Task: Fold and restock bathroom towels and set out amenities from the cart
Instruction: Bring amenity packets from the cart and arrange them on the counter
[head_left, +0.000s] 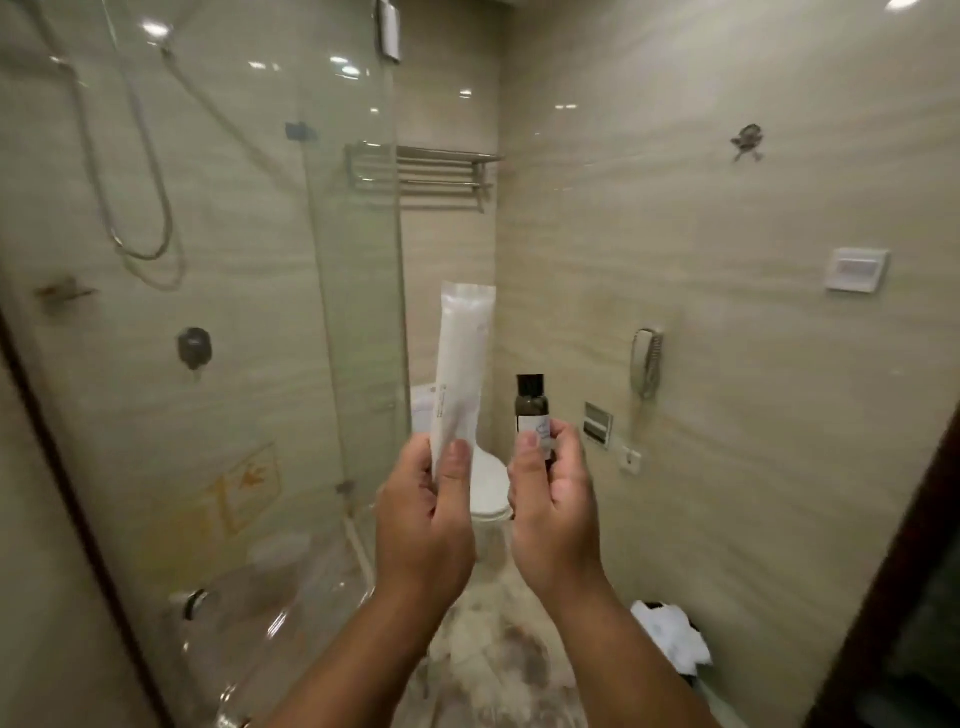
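Observation:
Both my hands are raised in front of me in the bathroom. My left hand (423, 512) pinches the lower end of a long white sealed amenity packet (462, 364), which stands upright. My right hand (553, 506) grips a small dark bottle (530, 408) with a black cap and a pale label, also upright. The two items sit side by side, a short gap apart. No towels are in view.
A glass shower enclosure (234, 312) fills the left. A metal towel rack (426, 176) hangs on the far wall, bare. Behind my hands sits a white toilet (491, 486). A wall phone (645, 361) is on the right wall. A bin with a white liner (670, 636) stands on the floor at right.

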